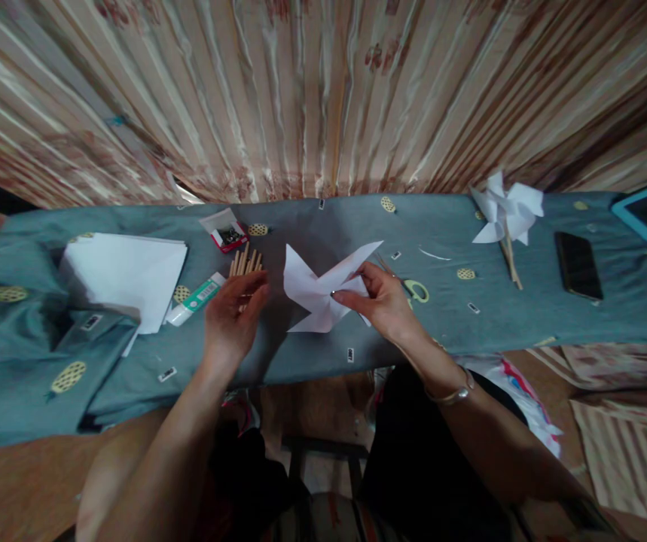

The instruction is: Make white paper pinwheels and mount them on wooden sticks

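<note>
Pinwheel (312,292) — partly behind right hand (383,301)

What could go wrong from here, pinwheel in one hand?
1. Only the right hand holds the paper pinwheel, pinched near its centre; if that grip slackens, the folded corners might spring open.
2. The left hand is right by the sticks; brushing them could scatter the bunch.
3. The small red box stands open just beyond the sticks; a knock might spill its contents.
</note>
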